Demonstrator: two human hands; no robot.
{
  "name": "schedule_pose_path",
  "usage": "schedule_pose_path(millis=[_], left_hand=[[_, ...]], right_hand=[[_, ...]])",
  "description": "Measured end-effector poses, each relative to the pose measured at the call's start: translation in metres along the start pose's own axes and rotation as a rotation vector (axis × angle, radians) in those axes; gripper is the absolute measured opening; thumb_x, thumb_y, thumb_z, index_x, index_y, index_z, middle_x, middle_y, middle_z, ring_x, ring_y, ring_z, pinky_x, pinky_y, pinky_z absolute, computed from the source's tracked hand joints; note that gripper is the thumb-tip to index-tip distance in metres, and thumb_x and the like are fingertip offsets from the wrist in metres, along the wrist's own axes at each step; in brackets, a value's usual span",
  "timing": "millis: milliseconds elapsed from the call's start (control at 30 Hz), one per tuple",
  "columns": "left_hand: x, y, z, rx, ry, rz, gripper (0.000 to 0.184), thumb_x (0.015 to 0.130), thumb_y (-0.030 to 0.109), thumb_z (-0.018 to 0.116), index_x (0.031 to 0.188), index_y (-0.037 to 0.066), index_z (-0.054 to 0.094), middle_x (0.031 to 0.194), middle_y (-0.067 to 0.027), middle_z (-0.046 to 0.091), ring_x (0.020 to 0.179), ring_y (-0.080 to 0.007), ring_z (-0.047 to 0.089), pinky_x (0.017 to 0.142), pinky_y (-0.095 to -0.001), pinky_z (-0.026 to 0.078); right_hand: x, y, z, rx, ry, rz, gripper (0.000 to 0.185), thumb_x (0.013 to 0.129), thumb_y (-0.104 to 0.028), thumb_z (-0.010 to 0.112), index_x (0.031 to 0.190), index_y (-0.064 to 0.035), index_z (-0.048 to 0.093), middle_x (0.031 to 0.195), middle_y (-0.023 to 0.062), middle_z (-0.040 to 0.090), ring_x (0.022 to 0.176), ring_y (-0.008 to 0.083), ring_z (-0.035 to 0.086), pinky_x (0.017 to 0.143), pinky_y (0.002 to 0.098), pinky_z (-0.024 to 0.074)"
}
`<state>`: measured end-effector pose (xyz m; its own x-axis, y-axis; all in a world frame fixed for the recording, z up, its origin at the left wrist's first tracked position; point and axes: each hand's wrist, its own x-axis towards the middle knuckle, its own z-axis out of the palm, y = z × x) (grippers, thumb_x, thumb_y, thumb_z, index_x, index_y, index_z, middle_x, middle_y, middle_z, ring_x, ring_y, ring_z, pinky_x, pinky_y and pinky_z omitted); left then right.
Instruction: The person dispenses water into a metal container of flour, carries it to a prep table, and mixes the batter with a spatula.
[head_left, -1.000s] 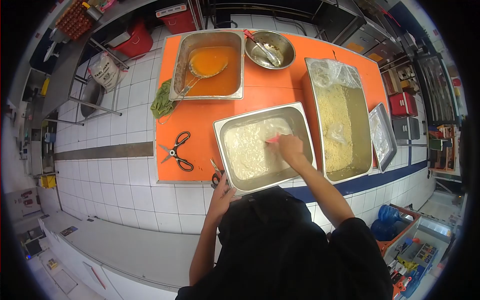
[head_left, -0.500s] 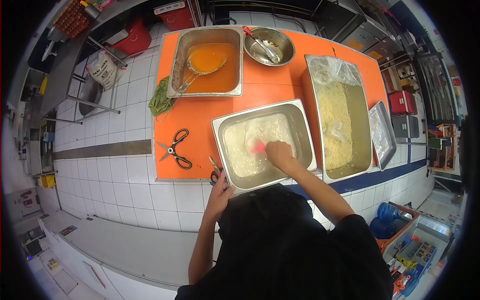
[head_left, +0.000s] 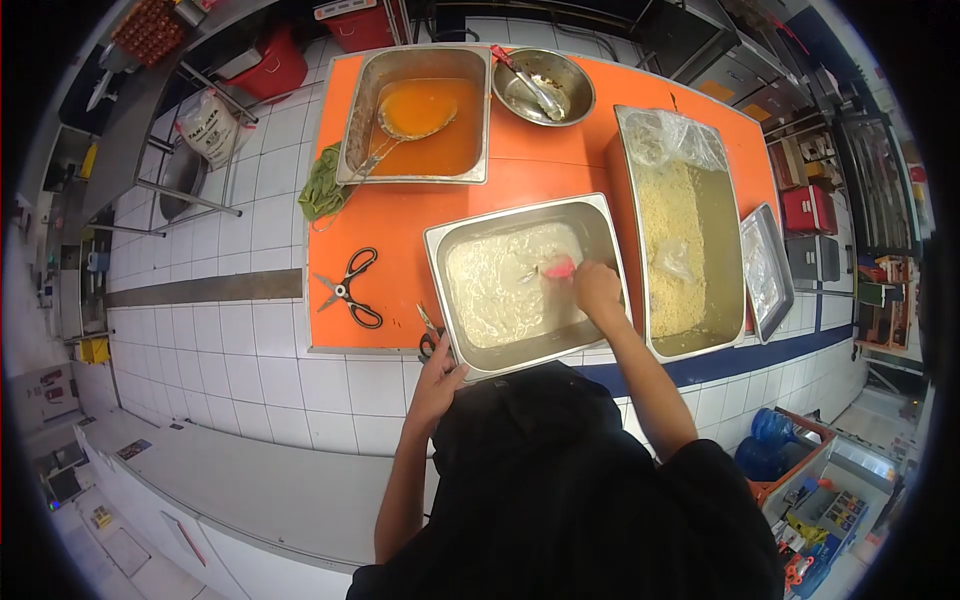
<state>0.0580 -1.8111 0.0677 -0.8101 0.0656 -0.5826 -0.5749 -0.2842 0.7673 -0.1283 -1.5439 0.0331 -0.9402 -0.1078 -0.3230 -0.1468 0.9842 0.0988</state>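
Observation:
A deep steel pan with a pale, creamy white batter stands at the table's near edge, slightly turned. My left hand grips its near left corner, fingers at the outer wall and thumb at the rim. My right hand is closed round a utensil with a pink part, low over the right side of the batter. Much of that utensil is hidden by the hand, so its exact kind is unclear. Close to my left hand lies a pair of scissors, partly covered by the pan.
Open black-handled scissors lie to the left on the orange table. Behind stand a pan of orange liquid with a strainer and a bowl with tongs. Right of me is a long pan of yellowish crumbs.
My right hand has moved right and slightly away from me with the pink utensil, leaving fresh ripples in the batter. The left hand has kept its hold on the pan corner.

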Motion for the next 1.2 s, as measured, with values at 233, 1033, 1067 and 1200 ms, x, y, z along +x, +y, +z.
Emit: schedule_pose_path(millis=[233,1033,1067,1200], left_hand=[[0.007,-0.018,-0.011,0.114,0.0,0.022,0.069,0.095,0.003,0.053,0.155,0.01,0.021,0.098,-0.007,0.062,0.09,-0.0124,0.06,0.083,-0.0292,0.053],[0.006,-0.013,-0.002,0.0,0.015,0.042,0.072,0.093,0.001,0.055,0.155,0.007,0.02,0.09,-0.0035,0.062,0.081,-0.0077,0.055,0.074,-0.0238,0.047],[0.005,-0.014,-0.002,0.005,0.014,0.041,0.072,0.093,0.001,0.055,0.155,0.007,0.02,0.09,-0.0035,0.062,0.081,-0.0077,0.055,0.074,-0.0238,0.047],[0.004,-0.009,-0.007,0.05,-0.03,0.065,0.073,0.093,0.002,0.055,0.156,0.008,0.018,0.098,-0.0058,0.064,0.086,-0.0103,0.058,0.079,-0.025,0.048]], right_hand=[[-0.025,-0.021,0.022,0.045,0.066,-0.211,0.027,0.092,-0.031,0.057,0.08,-0.0091,0.068,0.073,0.012,0.07,0.068,0.0291,0.072,0.058,0.0396,0.058],[-0.008,-0.015,0.016,0.083,0.028,-0.012,0.024,0.091,-0.026,0.054,0.084,-0.0064,0.066,0.077,0.0144,0.07,0.067,0.0293,0.071,0.053,0.0409,0.0562],[-0.01,-0.026,0.028,0.061,0.075,-0.127,0.024,0.091,-0.025,0.054,0.087,-0.006,0.068,0.08,0.0152,0.071,0.069,0.0298,0.072,0.054,0.0403,0.0569],[-0.037,-0.029,0.046,-0.012,0.139,-0.315,0.019,0.09,-0.022,0.056,0.083,-0.0085,0.068,0.075,0.0134,0.069,0.067,0.0282,0.071,0.053,0.0368,0.0569]])
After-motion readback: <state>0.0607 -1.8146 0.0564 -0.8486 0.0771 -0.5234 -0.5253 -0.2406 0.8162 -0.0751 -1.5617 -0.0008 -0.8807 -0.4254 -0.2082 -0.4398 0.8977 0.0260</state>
